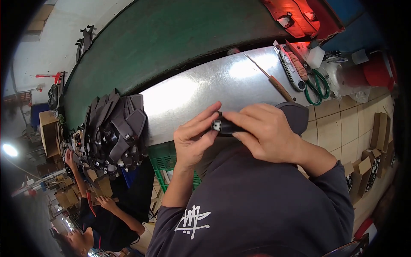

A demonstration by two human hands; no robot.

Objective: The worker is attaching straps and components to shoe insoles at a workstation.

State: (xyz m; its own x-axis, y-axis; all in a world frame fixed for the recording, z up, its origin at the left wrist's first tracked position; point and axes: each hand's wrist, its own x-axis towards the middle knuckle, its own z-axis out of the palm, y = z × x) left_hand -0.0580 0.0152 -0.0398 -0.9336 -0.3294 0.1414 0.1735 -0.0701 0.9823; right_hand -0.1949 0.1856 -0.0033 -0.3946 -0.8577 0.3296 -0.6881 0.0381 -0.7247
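Observation:
I hold a dark grey piece [296,115] in front of my chest, wide and flat at its right end and narrowing to a glossy black end with a small pale fitting inside. Its exact kind I cannot make out. My right hand [267,130] is wrapped round its middle, thumb below and fingers above. Against the black end, the thumb and fingers of my left hand [195,135] press from the left. Many similar dark grey pieces [115,128] are heaped at the left end of the metal worktop [184,100].
A wooden-handled awl [278,88], a utility knife [291,70] and green-handled scissors [317,88] lie at the right. Beyond the worktop runs a green belt [171,38], with red-lit pieces [295,19] on it. A green crate [165,160] stands below; a co-worker [107,222] is at the left.

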